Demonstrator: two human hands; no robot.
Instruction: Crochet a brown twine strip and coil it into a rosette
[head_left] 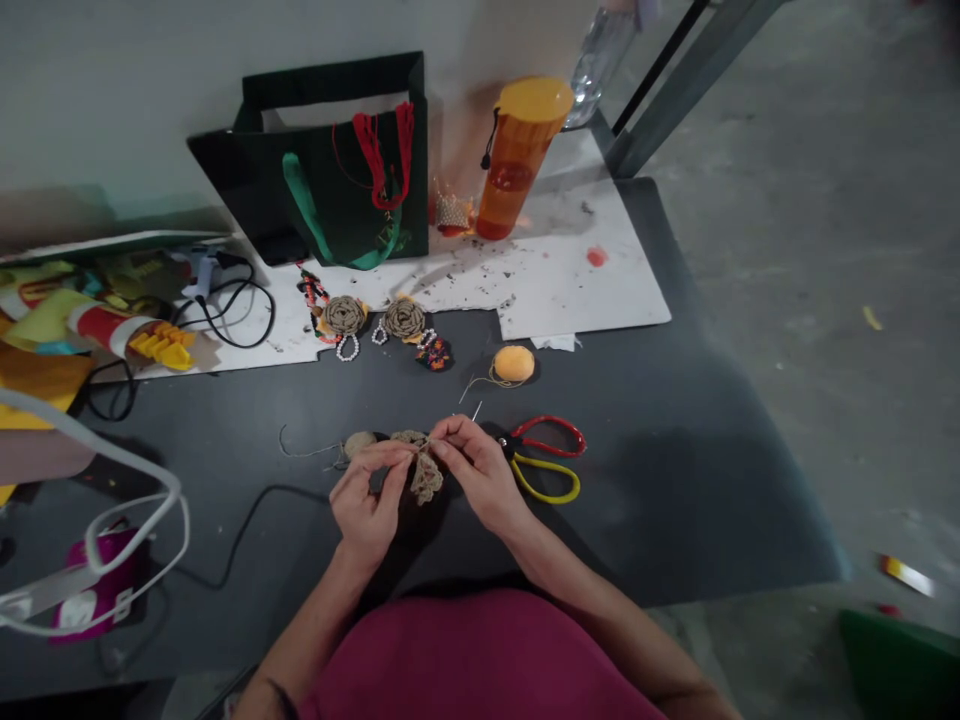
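A beige crocheted piece (426,482) hangs between my two hands, its frilled edge pointing down. My left hand (367,500) pinches it from the left with thumb and forefinger. From the other side my right hand (484,475) has its fingertips closed on the same work. A thin metal tip (477,410) sticks out beyond the right fingers; whether they grip it I cannot tell. Behind my left hand sits a small beige yarn ball (360,443) with a loose strand. Scissors (546,478) with one red and one yellow handle lie just right of my right hand.
An orange-yellow ball of thread (514,363) lies beyond the hands. Farther back are two crocheted rosettes (405,319) with beads, a dark green paper bag (360,215) and an orange bottle (517,165). White cables (161,475) and a magenta device (105,585) occupy the left.
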